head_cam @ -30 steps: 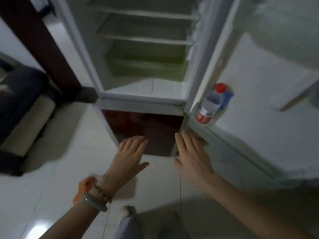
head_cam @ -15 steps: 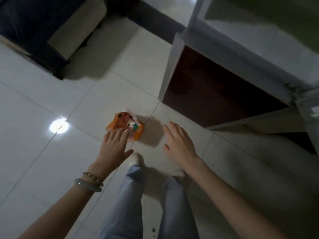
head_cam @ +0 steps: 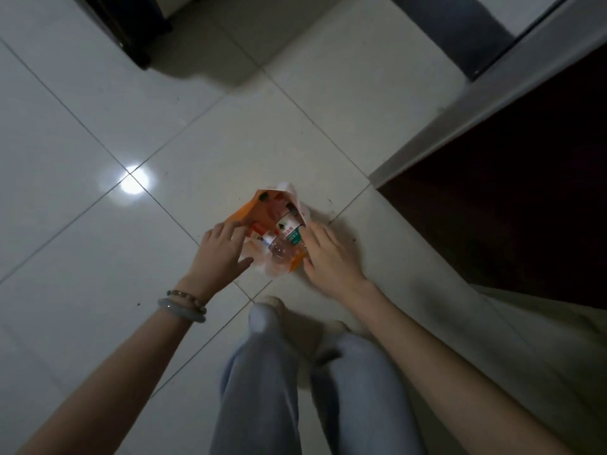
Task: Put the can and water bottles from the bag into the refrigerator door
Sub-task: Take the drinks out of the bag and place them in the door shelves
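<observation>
the small orange and white plastic bag lies open on the pale glossy tiled floor, in the middle of the view, just beyond the person's feet. inside it one clear plastic water bottle with a green and white label shows plainly, lying on its side with the clear end toward the near side; red and orange shapes beside it to the left could be the can or a second bottle, but the dim light does not let me count them. two bare hands flank the bag. the left hand rests at the bag's left edge, fingers loosely spread and bent over the rim, thumb pointing right under the mouth, gripping nothing that i can see. the right hand is at the bag's right edge, fingers together and reaching toward the bottle's label, whether touching it i cannot tell. the left wrist carries two bracelets, a pale green bangle and a beaded one. near the bottom are two legs in light blue trousers. to the right, close to the bag, stands the refrigerator's dark red lower panel with a grey frame. far left, a dark piece of furniture stands well apart. the floor to the left and far side of the bag is open, with a bright light reflection on it.
</observation>
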`<control>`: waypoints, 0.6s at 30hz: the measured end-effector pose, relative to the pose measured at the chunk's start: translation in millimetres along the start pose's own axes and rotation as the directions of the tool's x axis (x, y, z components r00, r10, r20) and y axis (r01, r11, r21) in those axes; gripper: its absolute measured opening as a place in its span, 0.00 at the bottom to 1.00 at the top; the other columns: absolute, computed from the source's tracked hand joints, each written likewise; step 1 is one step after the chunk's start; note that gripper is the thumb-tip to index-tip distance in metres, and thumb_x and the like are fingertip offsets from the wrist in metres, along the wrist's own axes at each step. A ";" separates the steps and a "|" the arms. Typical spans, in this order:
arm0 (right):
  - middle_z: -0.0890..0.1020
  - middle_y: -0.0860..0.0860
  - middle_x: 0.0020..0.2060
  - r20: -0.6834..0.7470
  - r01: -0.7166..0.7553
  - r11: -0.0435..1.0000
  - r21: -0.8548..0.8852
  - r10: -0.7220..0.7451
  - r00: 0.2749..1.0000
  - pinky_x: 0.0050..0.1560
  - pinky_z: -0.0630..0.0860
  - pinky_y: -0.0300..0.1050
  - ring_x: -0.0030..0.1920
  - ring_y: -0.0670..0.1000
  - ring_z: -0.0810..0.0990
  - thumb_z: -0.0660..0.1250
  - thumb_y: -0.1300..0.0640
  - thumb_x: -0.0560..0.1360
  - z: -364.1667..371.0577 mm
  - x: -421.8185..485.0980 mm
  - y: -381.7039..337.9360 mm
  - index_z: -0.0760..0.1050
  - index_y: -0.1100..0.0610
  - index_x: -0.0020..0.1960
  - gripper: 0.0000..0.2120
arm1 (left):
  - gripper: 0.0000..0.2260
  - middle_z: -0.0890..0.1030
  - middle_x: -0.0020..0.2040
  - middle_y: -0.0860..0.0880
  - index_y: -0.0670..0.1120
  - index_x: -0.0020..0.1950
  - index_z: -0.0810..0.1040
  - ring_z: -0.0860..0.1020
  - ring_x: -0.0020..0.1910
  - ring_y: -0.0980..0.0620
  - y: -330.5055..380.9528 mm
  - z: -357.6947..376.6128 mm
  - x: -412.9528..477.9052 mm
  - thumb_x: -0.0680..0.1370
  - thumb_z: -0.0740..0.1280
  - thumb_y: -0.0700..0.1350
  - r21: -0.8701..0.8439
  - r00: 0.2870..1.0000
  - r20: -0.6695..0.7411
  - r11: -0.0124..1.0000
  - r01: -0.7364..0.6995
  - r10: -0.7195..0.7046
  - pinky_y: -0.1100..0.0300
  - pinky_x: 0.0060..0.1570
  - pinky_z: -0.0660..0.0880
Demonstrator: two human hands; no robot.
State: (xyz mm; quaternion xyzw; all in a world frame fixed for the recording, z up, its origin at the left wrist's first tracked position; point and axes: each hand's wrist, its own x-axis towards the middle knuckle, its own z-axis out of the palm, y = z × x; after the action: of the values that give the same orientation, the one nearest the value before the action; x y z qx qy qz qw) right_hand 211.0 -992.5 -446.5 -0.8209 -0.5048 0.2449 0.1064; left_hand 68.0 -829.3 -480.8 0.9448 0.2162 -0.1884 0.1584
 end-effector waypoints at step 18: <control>0.64 0.65 0.67 0.244 -0.156 0.927 -0.341 0.247 0.938 0.64 0.68 0.55 0.66 0.63 0.65 0.62 0.59 0.75 249.8 218.8 83.3 0.54 0.67 0.71 0.30 | 0.19 0.75 0.61 0.40 0.42 0.61 0.74 0.72 0.61 0.41 -95.3 150.2 117.3 0.76 0.55 0.49 0.146 0.922 -0.317 0.972 -0.184 0.222 0.48 0.58 0.69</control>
State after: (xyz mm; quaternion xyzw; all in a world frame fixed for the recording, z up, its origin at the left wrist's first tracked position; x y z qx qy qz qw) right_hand 229.5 -856.8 -760.2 -0.8318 -0.4596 0.2849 -0.1257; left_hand 78.2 -764.0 -683.4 0.9877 0.1295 -0.0217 0.0849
